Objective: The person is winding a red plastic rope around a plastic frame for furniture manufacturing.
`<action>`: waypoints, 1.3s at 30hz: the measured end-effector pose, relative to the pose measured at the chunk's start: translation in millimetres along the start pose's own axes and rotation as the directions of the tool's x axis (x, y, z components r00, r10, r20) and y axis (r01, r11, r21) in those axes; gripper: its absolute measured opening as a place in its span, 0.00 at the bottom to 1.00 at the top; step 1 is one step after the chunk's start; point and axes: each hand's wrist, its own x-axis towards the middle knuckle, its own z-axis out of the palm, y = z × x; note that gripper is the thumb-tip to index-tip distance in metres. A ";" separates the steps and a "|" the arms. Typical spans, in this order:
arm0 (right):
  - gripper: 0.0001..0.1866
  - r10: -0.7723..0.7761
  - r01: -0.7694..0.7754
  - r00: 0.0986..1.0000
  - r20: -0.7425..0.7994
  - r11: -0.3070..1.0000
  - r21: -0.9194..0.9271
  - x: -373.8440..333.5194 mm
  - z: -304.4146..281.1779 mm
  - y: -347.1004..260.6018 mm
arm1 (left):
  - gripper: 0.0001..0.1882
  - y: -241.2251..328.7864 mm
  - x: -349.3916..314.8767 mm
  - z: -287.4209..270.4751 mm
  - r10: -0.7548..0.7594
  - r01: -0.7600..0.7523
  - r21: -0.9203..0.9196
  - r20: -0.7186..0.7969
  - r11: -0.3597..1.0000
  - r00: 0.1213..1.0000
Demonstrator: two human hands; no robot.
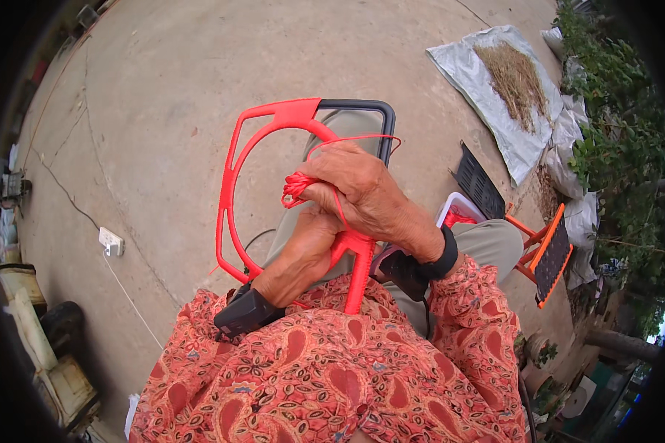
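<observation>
A looped metal frame lies across my lap, most of its tubing wrapped in a stitched red cover (360, 277), with a bare black tube (362, 104) at its upper right. My right hand (355, 184) is closed on a small hank of red cord (297, 188); a loose strand arcs over the knuckles to the right. Just below it, my left hand (303, 247) appears closed round the red-wrapped frame near its fork. The left fingers are mostly hidden behind the frame and right hand.
By my right knee stand a white tub (462, 209) with red material and an orange-and-black folding item (550, 255). Dried stalks (513, 81) lie on a white sheet (458, 63). At left, a power strip (111, 241) with cables rests on the concrete near a cream-coloured vehicle part (66, 387).
</observation>
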 end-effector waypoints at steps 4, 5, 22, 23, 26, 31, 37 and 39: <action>0.07 0.261 -0.239 0.965 -0.010 0.897 0.371 9.7 -4.1 -16.1 | 0.16 6.9 -5.3 5.0 -0.047 0.047 0.023 0.012 0.999 0.999; 0.07 0.400 -0.385 0.913 0.077 0.788 0.480 11.3 -6.5 -21.0 | 0.16 8.0 -6.6 6.2 -0.051 0.050 0.026 0.014 0.998 0.999; 0.27 0.878 -0.930 0.235 -0.418 0.079 -0.359 -237.1 -305.9 -16.6 | 0.12 26.0 -8.4 0.3 -0.059 0.058 -0.004 -0.050 0.998 0.997; 0.27 0.876 -0.931 0.232 -0.423 0.074 -0.357 -254.5 -306.9 -20.9 | 0.12 27.8 -6.9 0.5 -0.074 0.075 0.007 -0.065 0.997 0.995; 0.35 0.827 -0.978 0.204 -0.524 0.154 -0.138 -249.8 -286.5 -36.5 | 0.12 29.7 -6.7 -2.5 -0.077 0.079 0.012 -0.097 0.997 0.992; 0.23 0.925 -0.899 0.311 -0.217 0.360 0.248 -154.2 -167.9 -48.2 | 0.12 36.6 -7.7 2.0 -0.023 0.029 0.050 -0.122 0.998 0.992; 0.22 0.692 -0.694 0.710 -0.134 0.719 0.037 -105.7 -72.0 -20.3 | 0.11 34.1 -10.5 5.0 -0.032 0.042 0.083 -0.129 0.996 0.991; 0.25 0.742 -0.684 0.670 0.029 0.631 -0.366 -97.6 -58.5 -11.8 | 0.12 34.1 -12.4 3.8 -0.020 0.030 0.059 -0.161 0.998 0.987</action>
